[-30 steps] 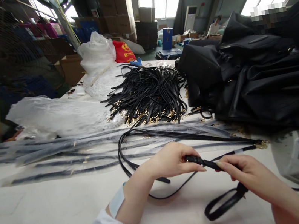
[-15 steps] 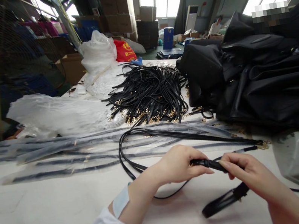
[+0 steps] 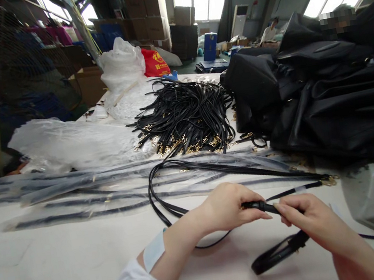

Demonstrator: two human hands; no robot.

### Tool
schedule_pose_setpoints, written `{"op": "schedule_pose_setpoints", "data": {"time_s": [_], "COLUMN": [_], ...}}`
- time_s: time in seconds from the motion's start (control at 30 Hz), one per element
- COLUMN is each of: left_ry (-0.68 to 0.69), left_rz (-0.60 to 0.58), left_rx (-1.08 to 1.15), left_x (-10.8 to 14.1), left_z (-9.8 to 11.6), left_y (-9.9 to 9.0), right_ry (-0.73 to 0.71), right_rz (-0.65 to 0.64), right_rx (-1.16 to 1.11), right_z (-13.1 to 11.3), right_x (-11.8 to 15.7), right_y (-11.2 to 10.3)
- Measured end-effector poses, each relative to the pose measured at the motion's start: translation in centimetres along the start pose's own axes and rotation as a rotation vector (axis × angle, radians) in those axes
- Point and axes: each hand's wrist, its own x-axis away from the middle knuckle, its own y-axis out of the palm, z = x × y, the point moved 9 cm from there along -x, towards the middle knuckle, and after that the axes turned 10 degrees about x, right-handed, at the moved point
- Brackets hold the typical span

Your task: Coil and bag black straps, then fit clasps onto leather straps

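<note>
1. Currently, we record both hands at work on one black strap (image 3: pixel 272 208), raised just above the near part of the white tabletop (image 3: pixel 68 265), in front of the wearer.
2. Left hand (image 3: pixel 228 205): closed around the strap, thumb and fingers pinching it; the palm side is turned away, so we cannot tell how it sits inside.
3. Right hand (image 3: pixel 302 216): thumb and forefinger pinch the same strap, with a short length showing between the two hands.
4. A black loop (image 3: pixel 274 255) hangs below the right hand; we cannot tell whether it belongs to the same piece.
5. Beyond the hands we note a bundle of straps (image 3: pixel 235 168) with gold clasps (image 3: pixel 329 180) at its right end, straps in clear sleeves (image 3: pixel 60 220), a heap of loose straps (image 3: pixel 185 107) farther back and black bags (image 3: pixel 311 109) to the right.
6. Step in hand, as we judge it: close handling of a narrow section of the strap, one hand at either end.
7. Next move, in our judgement, calls for a steady left grip, small fingertip adjustments by the right hand, and the loop kept from snagging.
</note>
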Motion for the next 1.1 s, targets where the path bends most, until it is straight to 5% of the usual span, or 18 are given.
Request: {"op": "schedule_pose_setpoints", "data": {"time_s": [0.4, 0.67, 0.87, 1.1], "left_ry": [-0.006, 0.003, 0.022, 0.009], "left_rz": [-0.045, 0.093, -0.014, -0.057], "left_rx": [0.047, -0.118, -0.145, -0.082], "left_x": [-0.1, 0.6, 0.3, 0.0], "left_z": [0.3, 0.0, 0.3, 0.6], "left_y": [0.9, -2.3, -0.2, 1.1], "right_ry": [-0.100, 0.013, -0.089, -0.128], "right_rz": [-0.085, -0.079, -0.081, -0.146], "right_rx": [-0.126, -0.252, -0.087, -0.198], "right_z": [-2.1, 0.2, -1.4, -2.3], "right_x": [-0.2, -0.2, -0.5, 0.0], "right_y": [1.5, 1.3, 1.3, 2.0]}}
